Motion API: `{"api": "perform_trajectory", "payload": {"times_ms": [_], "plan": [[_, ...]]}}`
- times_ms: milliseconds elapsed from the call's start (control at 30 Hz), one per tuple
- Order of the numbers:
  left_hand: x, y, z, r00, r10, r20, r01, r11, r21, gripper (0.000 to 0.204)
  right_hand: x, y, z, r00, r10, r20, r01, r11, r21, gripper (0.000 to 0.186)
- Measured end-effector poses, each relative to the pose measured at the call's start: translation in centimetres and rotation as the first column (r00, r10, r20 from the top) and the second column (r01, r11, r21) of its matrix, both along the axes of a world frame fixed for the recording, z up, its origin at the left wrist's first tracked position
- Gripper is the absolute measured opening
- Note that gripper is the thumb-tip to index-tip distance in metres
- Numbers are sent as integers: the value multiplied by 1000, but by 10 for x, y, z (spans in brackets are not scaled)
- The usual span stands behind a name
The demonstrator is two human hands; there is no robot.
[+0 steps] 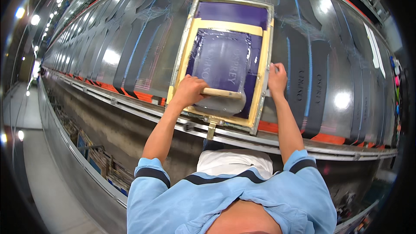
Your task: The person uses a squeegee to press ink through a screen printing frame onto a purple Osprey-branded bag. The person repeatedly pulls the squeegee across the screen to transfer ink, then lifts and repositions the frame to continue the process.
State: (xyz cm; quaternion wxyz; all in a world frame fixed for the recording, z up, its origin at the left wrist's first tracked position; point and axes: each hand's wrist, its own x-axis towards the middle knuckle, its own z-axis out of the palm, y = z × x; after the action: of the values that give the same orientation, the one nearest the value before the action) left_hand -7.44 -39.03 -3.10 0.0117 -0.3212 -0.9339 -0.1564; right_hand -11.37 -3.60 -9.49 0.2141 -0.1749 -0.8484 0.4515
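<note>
Around the frame point(234, 1) held by the right hand point(277, 79), dark strips point(319, 99) are spread; a bar point(223, 93) is gripped by the left hand point(189, 90).

The frame point(234, 1) lies on the long table point(341, 86), flat panels to its left point(125, 65) and right point(299, 60); within it, toward the near end, a handle point(223, 93) lies crosswise, the left hand point(190, 91) on its left end; the right hand point(277, 80) is at the frame's right side; a bracket point(211, 130) (at the frame's near end) sits over the rail point(134, 109) along the table's near edge; a walkway point(47, 160) runs far left; pale strips point(375, 45) lie on the table, far right.
</note>
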Motion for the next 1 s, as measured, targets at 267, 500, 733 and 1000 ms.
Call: {"api": "perform_trajectory", "payload": {"times_ms": [267, 500, 733, 1000], "plan": [[14, -63, -17, 993, -115, -8, 115, 990, 79, 24, -13, -57, 2, 987, -134, 93, 131, 991, 35, 25], [-120, -52, -7, 991, -136, -10, 136, 986, 97, 22, -20, -56, 16, 891, -176, 419, 46, 953, 300, 30], [-254, -16, -1, 992, -126, -20, 128, 989, 80, 26, -127, -79, 71, 789, 600, 133, -605, 720, 339, 47], [-254, -13, -12, 994, -107, -24, 109, 987, 115, 23, -161, -112, 64, 750, 541, 379, -656, 543, 524, 29]]}}
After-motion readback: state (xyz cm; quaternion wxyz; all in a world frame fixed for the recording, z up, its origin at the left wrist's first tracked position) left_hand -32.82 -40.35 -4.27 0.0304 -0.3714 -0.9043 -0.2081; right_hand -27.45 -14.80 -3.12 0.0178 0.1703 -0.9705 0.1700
